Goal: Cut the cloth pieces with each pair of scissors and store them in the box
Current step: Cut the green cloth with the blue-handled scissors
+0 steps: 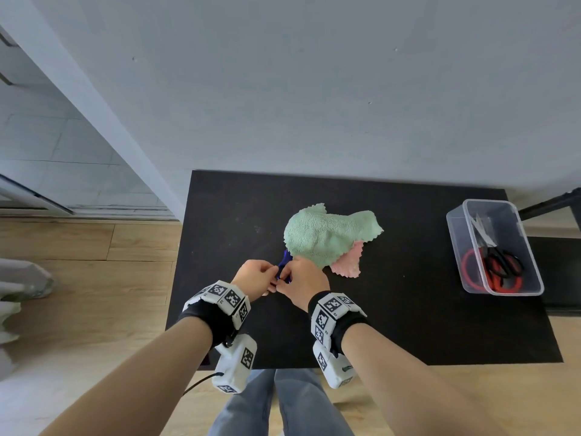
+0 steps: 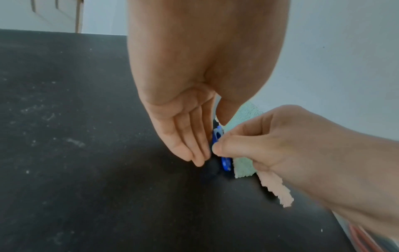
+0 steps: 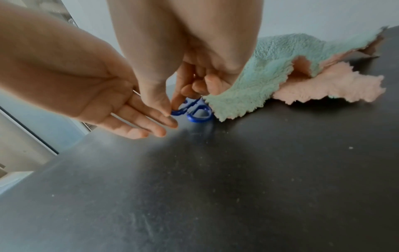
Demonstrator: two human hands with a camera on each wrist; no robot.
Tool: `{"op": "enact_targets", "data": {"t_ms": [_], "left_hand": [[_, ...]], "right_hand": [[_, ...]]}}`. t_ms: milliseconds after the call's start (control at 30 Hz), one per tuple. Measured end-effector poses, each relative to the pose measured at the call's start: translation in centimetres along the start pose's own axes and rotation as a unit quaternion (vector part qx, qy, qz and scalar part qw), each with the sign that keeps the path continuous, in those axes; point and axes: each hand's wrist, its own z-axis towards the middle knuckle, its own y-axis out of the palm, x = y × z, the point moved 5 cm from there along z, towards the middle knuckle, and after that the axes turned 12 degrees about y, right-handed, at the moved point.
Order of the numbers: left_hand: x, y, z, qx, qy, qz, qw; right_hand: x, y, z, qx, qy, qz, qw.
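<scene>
A small pair of blue scissors [image 1: 284,261] [image 3: 199,116] lies on the black table [image 1: 408,325], its blades hidden under a green cloth [image 1: 327,234] that covers a pink cloth [image 1: 347,262]. My right hand [image 1: 287,278] [image 3: 171,109] pinches one blue handle loop between thumb and forefinger. My left hand [image 1: 270,275] [image 2: 200,150] comes in from the left with straight fingers [image 3: 166,126] touching the same handle. A clear plastic box [image 1: 456,240] stands at the table's right end.
Inside the box lie black-handled scissors [image 1: 500,262] and red-handled scissors [image 1: 471,269]. A grey wall runs along the table's far edge. Wooden floor lies left of and in front of the table. My legs stand at the near edge.
</scene>
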Motion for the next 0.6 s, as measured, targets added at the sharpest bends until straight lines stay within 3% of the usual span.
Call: {"op": "enact_targets", "data": {"t_ms": [233, 600], "left_hand": [[0.3, -0.7, -1.2, 0.023, -0.032, -0.079, 0.996], [0.3, -4.4, -5.8, 0.042, 0.008, -0.094, 0.995]], "right_hand": [[-0.3, -0.3, -1.2, -0.008, -0.034, 0.063, 0.997], [-0.9, -1.0, -2.7, 0.019, -0.022, 0.161, 0.987]]}}
